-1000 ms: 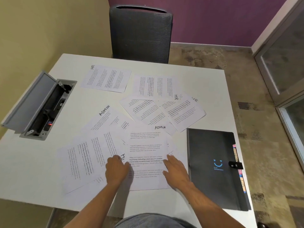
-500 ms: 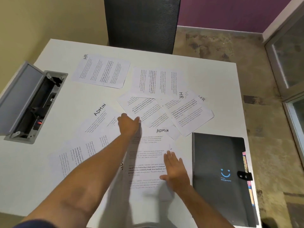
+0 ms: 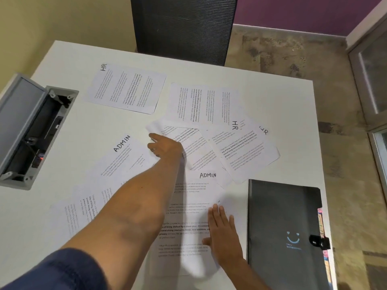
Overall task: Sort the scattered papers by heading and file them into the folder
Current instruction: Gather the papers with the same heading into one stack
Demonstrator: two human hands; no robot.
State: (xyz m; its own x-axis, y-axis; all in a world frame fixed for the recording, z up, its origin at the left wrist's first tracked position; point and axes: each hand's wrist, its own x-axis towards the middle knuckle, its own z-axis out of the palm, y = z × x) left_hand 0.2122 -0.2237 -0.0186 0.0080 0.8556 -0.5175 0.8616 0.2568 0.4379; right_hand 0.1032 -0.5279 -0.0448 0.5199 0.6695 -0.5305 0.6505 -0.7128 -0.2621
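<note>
White papers (image 3: 194,105) lie scattered and overlapping mid-table, printed text, handwritten ADMIN or HR headings. Left hand (image 3: 165,145) reaches out and grips the curled corner of a middle sheet (image 3: 188,143). Right hand (image 3: 225,231) lies flat, fingers straight, pressing the near ADMIN sheet (image 3: 188,206). Black folder (image 3: 280,227) lies closed at the right table edge, smiley logo, clasp on, coloured tabs sticking out. Several headings are hidden under overlaps; one sheet's heading is half-covered and body text is too small to read. Open cable box (image 3: 31,132) at left, chair (image 3: 184,28) behind the table (image 3: 261,84).
</note>
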